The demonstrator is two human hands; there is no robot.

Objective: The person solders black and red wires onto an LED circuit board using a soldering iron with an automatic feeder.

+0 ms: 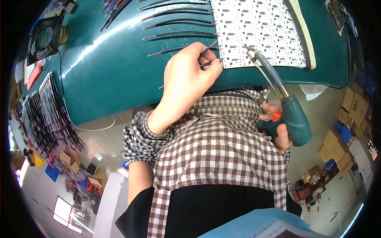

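My left hand (186, 77) is closed, thumb and fingers pinching a thin black cable (205, 64) with coloured wire ends at the lower left corner of a white circuit board panel (260, 27). Most of that cable is hidden under the hand. In my right hand (282, 137) is a green soldering gun (297, 125) with an orange trigger, held by its grip. Its tip and a thin brass feed tube reach over the panel's lower part, to the right of my left hand. Several black cables (178, 22) lie in a row, ending at the panel's left edge.
A pale curved strip (304, 33) runs along the panel's right side on the green table (103, 85). A small black fan (45, 39) and loose wires (114, 14) stand far left. Cable bundles (45, 115) hang at the left; cardboard boxes (355, 105) sit right.
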